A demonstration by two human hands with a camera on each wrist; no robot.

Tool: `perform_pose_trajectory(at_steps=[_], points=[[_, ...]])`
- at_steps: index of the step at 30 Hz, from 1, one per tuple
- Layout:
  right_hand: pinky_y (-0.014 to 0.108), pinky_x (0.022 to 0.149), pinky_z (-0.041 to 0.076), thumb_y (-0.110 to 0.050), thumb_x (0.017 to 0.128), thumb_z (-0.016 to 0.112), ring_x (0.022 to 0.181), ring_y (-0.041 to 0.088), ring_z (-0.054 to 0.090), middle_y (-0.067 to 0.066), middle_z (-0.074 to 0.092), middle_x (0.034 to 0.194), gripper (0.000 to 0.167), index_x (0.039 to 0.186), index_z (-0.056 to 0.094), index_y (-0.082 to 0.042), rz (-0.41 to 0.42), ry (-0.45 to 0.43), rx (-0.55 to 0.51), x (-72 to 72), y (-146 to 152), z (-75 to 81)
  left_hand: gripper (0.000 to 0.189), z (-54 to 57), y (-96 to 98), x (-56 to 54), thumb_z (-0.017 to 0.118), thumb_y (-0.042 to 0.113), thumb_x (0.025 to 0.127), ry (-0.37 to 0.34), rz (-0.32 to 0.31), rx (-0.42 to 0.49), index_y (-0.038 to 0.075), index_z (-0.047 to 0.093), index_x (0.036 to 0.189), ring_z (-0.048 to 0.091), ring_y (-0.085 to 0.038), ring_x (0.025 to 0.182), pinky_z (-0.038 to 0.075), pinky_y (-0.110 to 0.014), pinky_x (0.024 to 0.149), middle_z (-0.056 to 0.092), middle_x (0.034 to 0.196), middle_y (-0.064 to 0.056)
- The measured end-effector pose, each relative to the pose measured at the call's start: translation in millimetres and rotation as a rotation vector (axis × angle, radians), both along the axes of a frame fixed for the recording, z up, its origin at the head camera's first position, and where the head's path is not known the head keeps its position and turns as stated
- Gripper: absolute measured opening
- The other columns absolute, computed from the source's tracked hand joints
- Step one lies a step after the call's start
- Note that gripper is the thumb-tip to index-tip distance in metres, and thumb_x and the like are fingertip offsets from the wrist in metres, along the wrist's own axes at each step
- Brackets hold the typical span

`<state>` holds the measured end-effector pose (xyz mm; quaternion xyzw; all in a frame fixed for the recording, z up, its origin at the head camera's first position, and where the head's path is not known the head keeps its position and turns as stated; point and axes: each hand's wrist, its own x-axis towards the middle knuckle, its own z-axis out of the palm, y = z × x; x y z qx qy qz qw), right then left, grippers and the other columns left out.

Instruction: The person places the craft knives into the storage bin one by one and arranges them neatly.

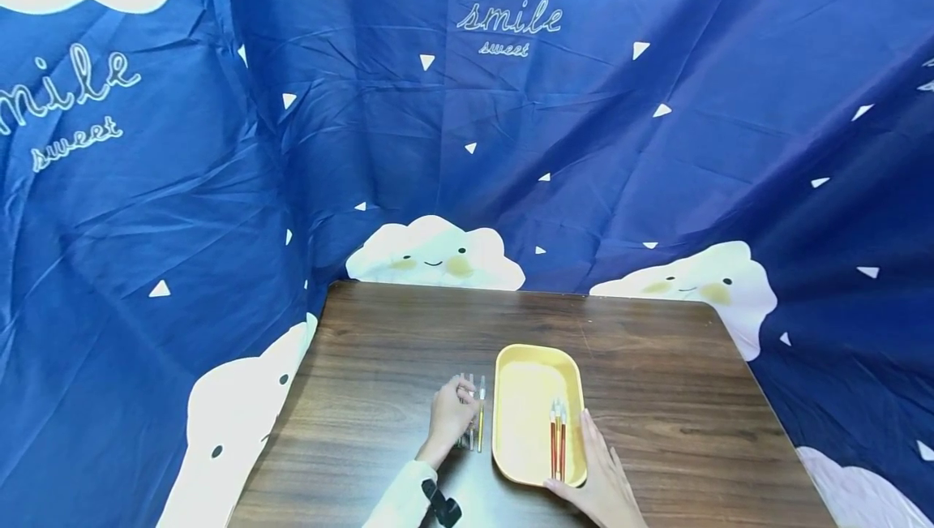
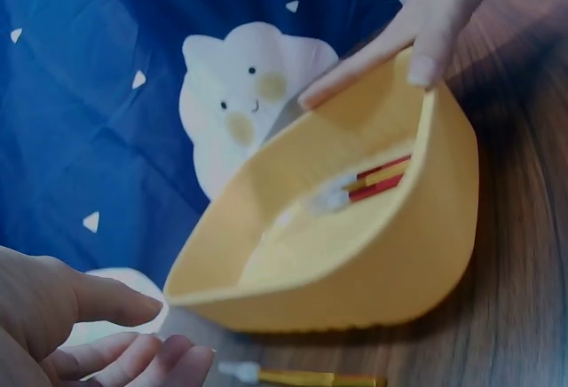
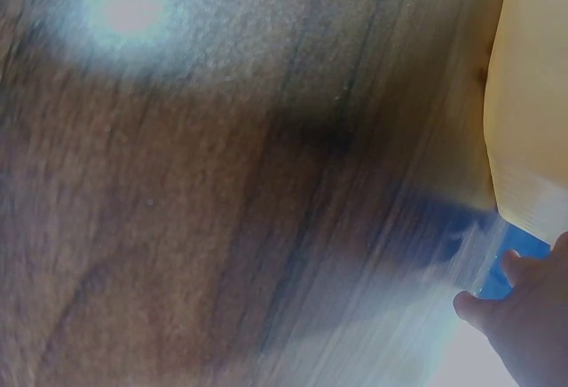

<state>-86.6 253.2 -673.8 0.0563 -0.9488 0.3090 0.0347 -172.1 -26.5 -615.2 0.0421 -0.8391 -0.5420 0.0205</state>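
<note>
My left hand [image 1: 452, 412] is over a few slim pen-like sticks lying on the table, its thumb and fingers apart in the left wrist view. A gold stick [image 1: 481, 418] with a pale, clear tip lies just right of that hand; others are partly hidden under it. The yellow tray [image 1: 521, 422] stands to their right. Inside it, red sticks [image 1: 563, 443] and a gold one lie side by side, pale tips pointing away from me. My right hand [image 1: 604, 487] rests at the tray's near right corner, fingers straight along the side and thumb at the front rim.
The brown wooden table [image 1: 657, 382] extends around the tray on all sides. A blue curtain [image 1: 467, 122] with white clouds hangs behind and beside it. A dark strap [image 1: 441, 504] is on the left wrist, over a white sleeve [image 1: 401, 500].
</note>
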Motion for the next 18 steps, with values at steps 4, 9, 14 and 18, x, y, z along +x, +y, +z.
perform_pose_trajectory(at_steps=[4,9,14,18], points=[[0.073,0.114,0.024,-0.061,0.076,0.087,0.152,0.05,0.029,0.024,0.025,0.17,0.13,0.169,0.014,-0.008,-0.002,0.005,-0.002,1.0,0,-0.9,0.02,-6.8,-10.8,2.3,0.073,-0.006,0.081,-0.037,0.024,0.035,-0.005,0.068,0.101,0.056,-0.006,0.043,0.056,-0.03,0.05,0.061,0.067,0.002],[0.073,0.114,0.026,-0.06,0.076,0.088,0.152,0.051,0.029,0.025,0.025,0.17,0.13,0.169,0.014,-0.007,0.001,0.015,-0.004,1.5,1,-0.8,0.021,-15.9,-19.3,5.1,0.076,-0.006,0.084,-0.091,0.046,0.072,-0.007,0.066,0.102,0.064,-0.02,0.047,0.058,-0.035,0.048,0.062,0.068,-0.002],[0.073,0.115,0.024,-0.061,0.077,0.087,0.153,0.05,0.028,0.025,0.025,0.17,0.129,0.169,0.014,-0.008,-0.008,-0.008,-0.009,1.3,0,0.6,0.021,-26.2,-24.7,6.8,0.079,-0.004,0.085,-0.11,0.065,0.061,-0.006,0.065,0.1,0.068,-0.033,0.054,0.059,-0.038,0.05,0.065,0.068,-0.003],[0.074,0.115,0.022,-0.066,0.078,0.083,0.154,0.049,0.026,0.025,0.023,0.171,0.13,0.17,0.011,-0.01,-0.015,-0.048,-0.003,0.0,-2,1.1,0.018,-33.4,-29.3,7.7,0.076,-0.004,0.084,-0.111,0.073,0.033,-0.004,0.066,0.098,0.064,-0.024,0.05,0.056,-0.033,0.048,0.064,0.067,0.0]])
